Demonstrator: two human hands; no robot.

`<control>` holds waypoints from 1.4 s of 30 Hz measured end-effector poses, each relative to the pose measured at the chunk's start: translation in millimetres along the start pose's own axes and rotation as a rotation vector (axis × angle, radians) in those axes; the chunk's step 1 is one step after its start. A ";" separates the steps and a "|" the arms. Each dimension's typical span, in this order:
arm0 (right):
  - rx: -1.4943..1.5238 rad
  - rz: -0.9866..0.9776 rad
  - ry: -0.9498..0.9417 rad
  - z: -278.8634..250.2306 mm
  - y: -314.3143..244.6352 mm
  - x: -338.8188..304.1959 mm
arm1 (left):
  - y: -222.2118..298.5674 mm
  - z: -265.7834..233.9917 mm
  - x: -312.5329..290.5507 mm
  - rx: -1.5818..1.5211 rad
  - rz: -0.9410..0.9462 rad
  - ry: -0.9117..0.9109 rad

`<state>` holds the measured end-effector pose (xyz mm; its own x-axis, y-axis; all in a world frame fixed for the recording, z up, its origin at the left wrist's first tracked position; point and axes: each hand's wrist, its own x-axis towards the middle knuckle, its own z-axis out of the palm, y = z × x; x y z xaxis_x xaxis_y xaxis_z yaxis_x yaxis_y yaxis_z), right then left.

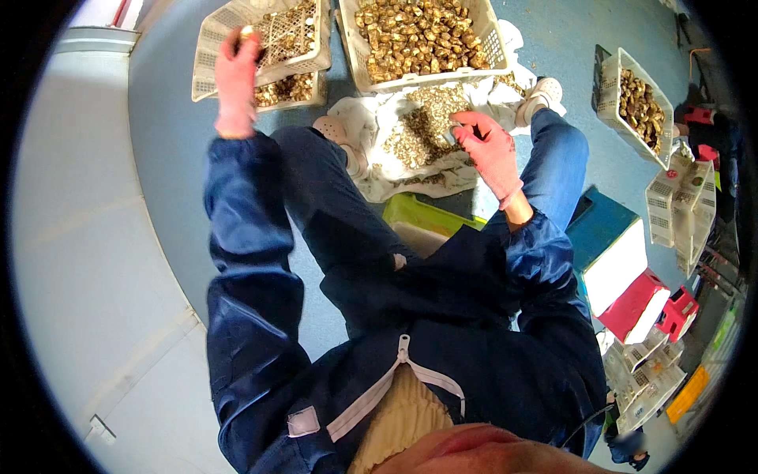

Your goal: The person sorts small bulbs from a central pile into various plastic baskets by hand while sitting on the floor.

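Observation:
My left hand (237, 82), in a pink glove, is raised over the near side of an upper left white crate (207, 54). Its fingertips are closed round a small pale round piece (247, 32), like the brown bulb-like pieces about it. In a matching glove, my right hand (491, 156) hovers at the right of a heap of small brown and cream scraps (422, 130). Thumb and fingers there are bent together on a small greyish thing (452, 134), too small to name. A white sheet (387, 186) lies under the scraps, between my shoes.
A large white crate (426, 80) full of brown bulb-like pieces (414, 39) stands ahead. Beneath the left crate is another filled one (318, 91). A lime-green tub (430, 212) sits between my legs. At right are a filled crate (614, 83), a teal box (604, 229) and red stools (632, 304).

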<state>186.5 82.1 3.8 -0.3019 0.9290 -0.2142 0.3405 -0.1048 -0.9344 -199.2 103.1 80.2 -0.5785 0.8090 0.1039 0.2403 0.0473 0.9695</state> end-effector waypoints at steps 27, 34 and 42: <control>-0.006 -0.108 0.005 3.5 -21.2 -5.9 | -264.6 232.7 94.8 1.361 0.356 -0.619; 0.021 -0.068 -0.053 4.8 -13.9 -0.1 | -219.4 217.7 74.0 1.080 0.455 -0.599; 0.150 0.017 0.173 -7.8 -19.8 2.7 | -106.6 189.9 -9.0 0.113 -0.253 -0.922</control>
<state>185.8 89.5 23.9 -0.1359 0.9723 -0.1904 0.2043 -0.1605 -0.9656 -71.6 201.9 -66.1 0.2048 0.9072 -0.3673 0.2940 0.3010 0.9072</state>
